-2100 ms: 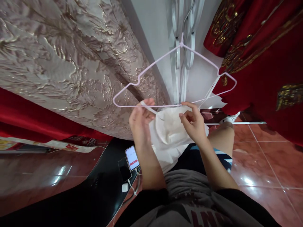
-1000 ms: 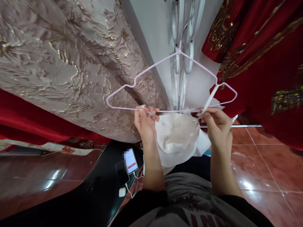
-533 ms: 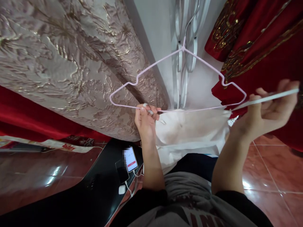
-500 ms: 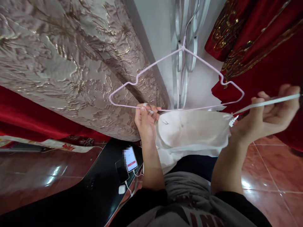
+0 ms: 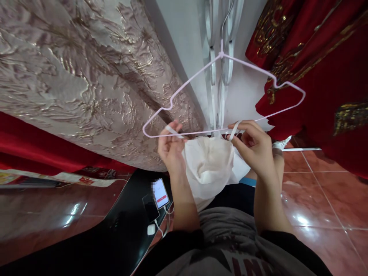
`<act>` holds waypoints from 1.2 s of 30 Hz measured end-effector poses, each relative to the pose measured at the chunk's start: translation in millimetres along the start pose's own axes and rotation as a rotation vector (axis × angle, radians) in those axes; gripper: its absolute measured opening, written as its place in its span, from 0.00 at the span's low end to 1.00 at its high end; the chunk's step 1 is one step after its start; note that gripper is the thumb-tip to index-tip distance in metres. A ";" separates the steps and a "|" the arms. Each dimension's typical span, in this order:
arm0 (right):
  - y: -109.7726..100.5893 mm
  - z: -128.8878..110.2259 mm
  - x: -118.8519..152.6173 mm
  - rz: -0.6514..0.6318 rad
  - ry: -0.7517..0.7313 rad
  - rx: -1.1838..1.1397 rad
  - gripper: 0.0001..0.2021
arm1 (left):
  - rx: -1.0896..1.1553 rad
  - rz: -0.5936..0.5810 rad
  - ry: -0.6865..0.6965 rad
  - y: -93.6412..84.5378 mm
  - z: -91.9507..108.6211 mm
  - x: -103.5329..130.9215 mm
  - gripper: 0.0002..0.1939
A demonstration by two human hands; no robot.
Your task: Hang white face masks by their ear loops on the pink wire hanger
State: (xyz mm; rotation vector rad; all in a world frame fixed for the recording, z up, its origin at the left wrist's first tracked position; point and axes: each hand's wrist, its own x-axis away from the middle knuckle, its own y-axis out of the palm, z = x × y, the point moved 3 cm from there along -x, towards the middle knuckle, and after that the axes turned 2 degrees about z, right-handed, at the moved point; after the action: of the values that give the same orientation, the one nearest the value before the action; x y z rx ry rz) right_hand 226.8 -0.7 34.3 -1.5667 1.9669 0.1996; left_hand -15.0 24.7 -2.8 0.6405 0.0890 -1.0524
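Note:
A pale pink clothes hanger [image 5: 198, 73] hangs by its metal hook at the centre, tilted up to the right. Below its bottom bar droops a white strappy garment [image 5: 208, 180], sheer and creased. My left hand [image 5: 172, 151] is at the left part of the bar, with one white strap [image 5: 174, 131] gripped between its fingers. Fingers bent, my right hand [image 5: 254, 143] pinches the other strap [image 5: 234, 130] close to the bar's right part. Whether the straps pass over or behind the bar, I cannot tell.
A shiny embossed beige fabric [image 5: 94, 76] fills the left. Red gold-trimmed cloth [image 5: 324, 96] hangs at right. White metal scrollwork [image 5: 209, 73] stands behind the hanger. A lit phone [image 5: 161, 193], a dark phone [image 5: 150, 208] and a white case [image 5: 151, 229] lie on a black surface [image 5: 94, 234].
My right hand has come in leftward from the far right, bringing its strap to the bar. The garment's top edge is bunched narrower. The hanger has tilted, its right end higher.

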 end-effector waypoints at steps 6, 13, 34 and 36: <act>-4.4 6.6 4.8 0.059 0.012 -0.095 0.07 | -0.236 0.402 0.384 -53.6 25.5 -28.7 0.12; 3.3 11.0 8.3 -0.009 0.018 -0.117 0.13 | -0.326 -0.094 0.298 -23.9 56.1 -50.3 0.20; -4.0 19.5 22.4 0.186 -0.070 -0.025 0.17 | 0.167 0.087 -0.142 11.1 -16.1 -8.5 0.21; -23.5 33.5 21.5 0.425 -0.084 -0.034 0.18 | 0.162 0.096 -0.119 12.1 -9.5 -12.7 0.23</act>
State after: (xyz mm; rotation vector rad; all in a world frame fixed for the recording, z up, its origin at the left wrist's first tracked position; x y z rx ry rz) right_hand 258.3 -9.6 1.6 -1.1217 2.2169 0.4643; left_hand -9.3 43.7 -0.5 0.7197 -0.1306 -1.0094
